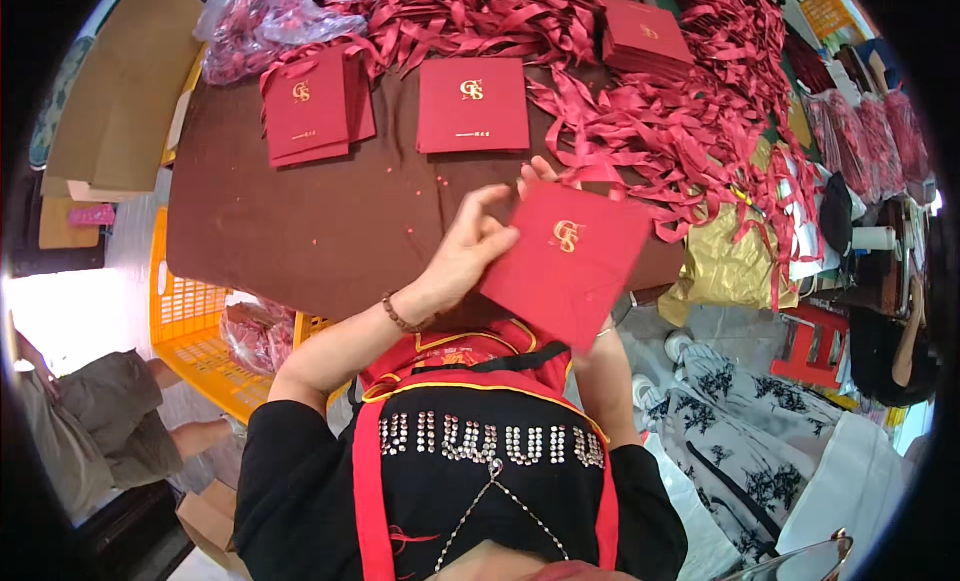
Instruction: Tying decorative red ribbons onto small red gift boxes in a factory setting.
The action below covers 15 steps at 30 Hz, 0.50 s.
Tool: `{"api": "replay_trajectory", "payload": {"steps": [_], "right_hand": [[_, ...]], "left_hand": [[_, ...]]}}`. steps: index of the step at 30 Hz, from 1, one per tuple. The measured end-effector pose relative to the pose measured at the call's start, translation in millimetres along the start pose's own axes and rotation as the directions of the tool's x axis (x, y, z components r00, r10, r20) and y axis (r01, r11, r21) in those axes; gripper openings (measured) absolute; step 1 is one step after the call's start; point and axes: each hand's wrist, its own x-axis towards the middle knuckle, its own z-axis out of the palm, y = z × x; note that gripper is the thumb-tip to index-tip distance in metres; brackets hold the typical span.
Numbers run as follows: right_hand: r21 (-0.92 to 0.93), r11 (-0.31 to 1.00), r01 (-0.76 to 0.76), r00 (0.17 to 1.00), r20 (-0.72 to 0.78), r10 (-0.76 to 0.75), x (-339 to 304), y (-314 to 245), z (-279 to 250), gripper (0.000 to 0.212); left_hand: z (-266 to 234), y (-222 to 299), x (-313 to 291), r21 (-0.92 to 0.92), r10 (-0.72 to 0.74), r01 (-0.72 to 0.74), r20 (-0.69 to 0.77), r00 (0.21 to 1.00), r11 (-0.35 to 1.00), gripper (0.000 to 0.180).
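A flat red paper gift bag (575, 271) with a gold emblem hangs tilted over the table's front edge, a red ribbon handle (590, 174) at its top. My left hand (468, 243) is closed at the bag's left edge, thumb toward the front face and fingers curled. My right hand (540, 170) supports the bag from behind; only some fingertips show above the top edge, and the palm is hidden. Beyond my hands lies a neat stack of red bags (472, 121). Left of it, another stack (312, 111) sits slightly fanned.
The brown-covered table (290, 221) carries a heap of red ribbon-handled bags (690, 121) at the far right and another bag stack (645, 36). Clear plastic (280, 21) covers items at the back left. An orange crate (200, 321) stands left; people are at both sides.
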Motion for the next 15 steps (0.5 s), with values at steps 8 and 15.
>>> {"api": "replay_trajectory", "payload": {"steps": [8,15], "right_hand": [[-0.769,-0.631,0.104,0.710,0.502,-0.494,13.1,-117.2,-57.4,0.029],[-0.462,-0.869,-0.179,0.841,0.386,-0.379,21.0,-133.7,-37.3,0.015]], "left_hand": [[-48.5,13.4,-2.4,0.740,-0.099,0.086,-0.027,0.995,0.667,0.034],[-58.3,24.2,14.1,0.723,0.098,-0.041,-0.037,0.995,0.690,0.019]]}}
